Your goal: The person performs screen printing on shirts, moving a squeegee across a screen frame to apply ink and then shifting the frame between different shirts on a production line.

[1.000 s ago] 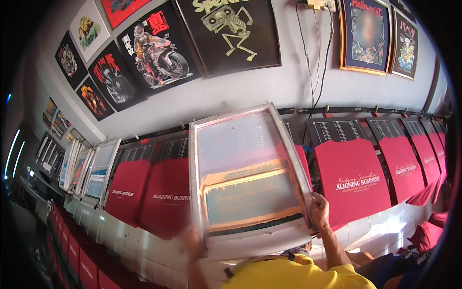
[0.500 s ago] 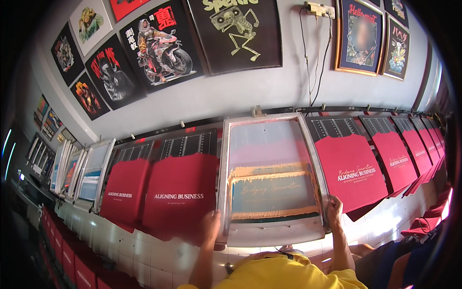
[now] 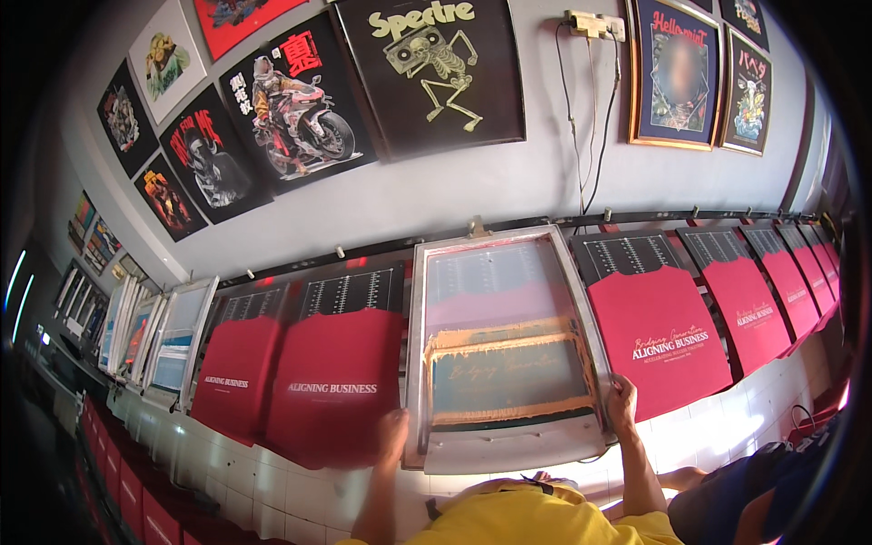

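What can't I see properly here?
In the head view:
What lies low under the printing screen: covered by inky mesh.
Some fingers of the left hand and right hand: hidden by the hands or screen.
Prints on the farthest red shirts: too small.
Red poster: cut off by the top edge.

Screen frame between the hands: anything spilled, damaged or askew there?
Nothing looks plainly wrong. The orange ink is uneven and ragged-edged on the mesh, the one untidy spot, but it lies within the screen frame. I see no spill on the red shirt to its right.
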`<state>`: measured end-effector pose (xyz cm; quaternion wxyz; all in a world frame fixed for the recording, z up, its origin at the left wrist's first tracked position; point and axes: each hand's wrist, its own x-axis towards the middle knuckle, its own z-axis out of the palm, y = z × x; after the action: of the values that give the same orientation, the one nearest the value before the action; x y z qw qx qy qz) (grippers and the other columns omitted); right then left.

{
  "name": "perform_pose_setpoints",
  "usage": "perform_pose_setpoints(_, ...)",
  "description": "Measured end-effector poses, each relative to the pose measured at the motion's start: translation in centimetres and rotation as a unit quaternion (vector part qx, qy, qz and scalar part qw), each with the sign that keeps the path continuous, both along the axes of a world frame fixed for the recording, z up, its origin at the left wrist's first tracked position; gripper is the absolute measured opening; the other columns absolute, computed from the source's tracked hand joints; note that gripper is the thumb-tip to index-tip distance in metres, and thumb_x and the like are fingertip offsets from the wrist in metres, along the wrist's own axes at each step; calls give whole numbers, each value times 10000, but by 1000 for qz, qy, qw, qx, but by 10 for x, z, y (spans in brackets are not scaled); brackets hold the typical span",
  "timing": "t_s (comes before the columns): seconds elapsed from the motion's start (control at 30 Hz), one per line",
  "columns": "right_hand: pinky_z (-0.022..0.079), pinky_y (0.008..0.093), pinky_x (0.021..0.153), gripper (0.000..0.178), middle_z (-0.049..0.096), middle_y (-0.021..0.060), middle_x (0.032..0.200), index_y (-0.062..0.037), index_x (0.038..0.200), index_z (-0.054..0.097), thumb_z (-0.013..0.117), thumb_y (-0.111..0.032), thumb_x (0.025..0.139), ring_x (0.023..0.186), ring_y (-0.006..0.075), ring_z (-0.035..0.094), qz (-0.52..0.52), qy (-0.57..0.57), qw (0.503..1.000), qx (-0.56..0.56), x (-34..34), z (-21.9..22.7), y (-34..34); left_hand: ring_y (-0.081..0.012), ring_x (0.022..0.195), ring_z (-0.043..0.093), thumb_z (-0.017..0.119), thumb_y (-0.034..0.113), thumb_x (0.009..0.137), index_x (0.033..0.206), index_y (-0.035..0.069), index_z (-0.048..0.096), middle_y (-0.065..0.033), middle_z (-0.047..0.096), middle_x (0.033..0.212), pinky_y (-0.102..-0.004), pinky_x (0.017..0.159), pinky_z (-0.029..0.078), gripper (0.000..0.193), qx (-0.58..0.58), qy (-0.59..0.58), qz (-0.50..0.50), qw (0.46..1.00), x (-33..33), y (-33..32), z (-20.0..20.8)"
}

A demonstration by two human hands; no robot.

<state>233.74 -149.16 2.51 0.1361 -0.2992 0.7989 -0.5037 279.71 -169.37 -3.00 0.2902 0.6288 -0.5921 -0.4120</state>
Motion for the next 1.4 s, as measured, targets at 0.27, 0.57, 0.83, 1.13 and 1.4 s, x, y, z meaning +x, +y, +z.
perform_pose_setpoints(0.27, 531, 342, 713, 246, 719, 197, 864, 25, 1033, 714, 568, -42, 847, 756, 278, 698, -36, 67, 997, 11, -27, -26, -7, -106, 599, 361, 588, 218, 966, 684, -19, 499, 0, 405, 599, -348, 542, 325, 379, -25, -6, -46, 999, -29, 12, 54)
perform_pose_setpoints(0.57, 528, 394, 784, 226, 707, 233, 917, 24, 1021, 708, 556, -49, 870, 895, 372, 699, -41, 38, 998, 37, -22, -9, -16, -122, 582, 417, 638, 426, 951, 714, 33, 527, -1, 420, 613, -340, 543, 348, 472, -3, 27, -67, 997, -7, 4, 33)
perform_pose_setpoints(0.83, 514, 446, 756, 208, 692, 202, 866, -12, 936, 718, 553, -123, 874, 848, 403, 663, -40, 105, 990, 89, -16, 5, -26, -254, 607, 554, 594, 292, 963, 840, 6, 633, -129, 612, 720, -389, 590, 433, 314, -45, -177, -90, 979, -13, 2, 44)
perform_pose_setpoints(1.13, 508, 444, 770, 149, 697, 177, 849, -4, 871, 715, 597, -51, 795, 841, 370, 646, -25, 182, 982, 31, -21, -8, -25, -176, 578, 432, 588, 225, 951, 758, -78, 561, -164, 461, 594, -391, 576, 389, 360, -178, -163, -66, 968, -7, 1, 7)
perform_pose_setpoints(1.4, 567, 325, 698, 158, 740, 120, 931, -4, 1035, 705, 591, -66, 944, 828, 182, 722, -61, 29, 990, -122, -78, 61, -4, -119, 693, 468, 577, 300, 999, 938, -90, 634, -5, 532, 734, -330, 623, 401, 399, 13, -88, 20, 996, -29, 12, 55)
